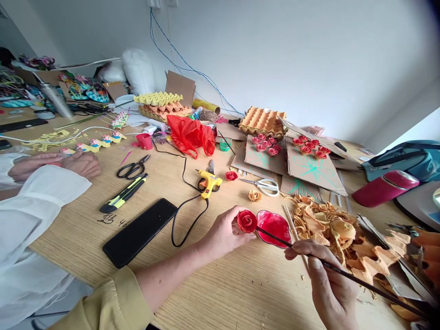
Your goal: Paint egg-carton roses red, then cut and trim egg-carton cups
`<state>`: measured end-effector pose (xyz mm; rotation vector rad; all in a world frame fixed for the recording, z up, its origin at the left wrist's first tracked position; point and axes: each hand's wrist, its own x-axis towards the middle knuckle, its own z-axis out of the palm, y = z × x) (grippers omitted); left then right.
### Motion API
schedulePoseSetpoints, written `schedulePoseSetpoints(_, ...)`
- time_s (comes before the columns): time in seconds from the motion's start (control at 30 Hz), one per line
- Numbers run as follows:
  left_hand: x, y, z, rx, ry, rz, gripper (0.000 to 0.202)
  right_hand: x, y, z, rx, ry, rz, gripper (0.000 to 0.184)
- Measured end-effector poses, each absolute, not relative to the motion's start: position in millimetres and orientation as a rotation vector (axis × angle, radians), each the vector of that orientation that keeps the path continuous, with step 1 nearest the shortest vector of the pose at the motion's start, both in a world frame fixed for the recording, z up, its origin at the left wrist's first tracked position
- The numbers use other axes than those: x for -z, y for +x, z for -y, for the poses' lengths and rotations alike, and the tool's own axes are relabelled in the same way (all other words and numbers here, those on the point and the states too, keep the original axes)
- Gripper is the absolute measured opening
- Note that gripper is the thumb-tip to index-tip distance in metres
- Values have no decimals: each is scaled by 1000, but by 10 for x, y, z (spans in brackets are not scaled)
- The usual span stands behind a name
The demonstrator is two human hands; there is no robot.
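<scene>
A red paper rose (246,221) sits in my left hand (225,233), its fingers and thumb closed around the sides. In my right hand (326,279) is a long dark paintbrush (347,274), pinched between thumb and fingers, its tip at the right edge of the rose. Just behind the brush lies a shallow dish of red paint (273,227). Farther back on the table are another red rose (231,175) and an unpainted tan rose (255,196). White-handled scissors (266,186) lie beside them.
A yellow glue gun (208,183) with a looping black cord, a phone (139,231), a cutter knife (124,192) and black scissors (133,167) lie leftward. Egg-carton scraps (326,224) pile at right. Roses stand on cardboard (311,169) behind. A co-worker's hands (80,163) rest at far left.
</scene>
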<state>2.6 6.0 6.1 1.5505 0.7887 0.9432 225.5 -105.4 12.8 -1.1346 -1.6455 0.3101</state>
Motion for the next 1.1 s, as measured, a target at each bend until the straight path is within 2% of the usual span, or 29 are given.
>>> schedulePoseSetpoints(0.23, -99, 1, -67, -764, 1247, -635, 57, -104, 2225, 1098, -453, -1100, 1544, 21)
schedulePoseSetpoints(0.6, -74, 38, -67, -777, 1093, -559, 62, -177, 2164, 1034, -368, -1105, 1507, 22)
schedulePoseSetpoints(0.87, -82, 33, -71, -755, 1110, -497, 52, -51, 2235, 1082, -552, -1083, 1463, 20)
schedulePoseSetpoints(1.1, -131, 13, -76, -683, 1020, -479, 52, -111, 2281, 1037, -474, -1093, 1444, 23)
